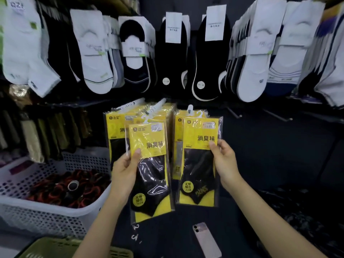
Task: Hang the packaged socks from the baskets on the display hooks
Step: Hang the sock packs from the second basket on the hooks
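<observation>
The left hand (124,170) has its grip pinched on a yellow sock pack (150,164), thumb on the front. The right hand (224,161) pinches a second pack (200,164) by its edge. Both packs are held upright just in front of the hanging packs (115,127), beside the white basket (55,203).

Mid-frame, the left sock pack (148,140) and the right sock pack (201,134) each read 消臭袜 in black on yellow. The right one's round sticker (188,187) reads 无骨缝合.
</observation>
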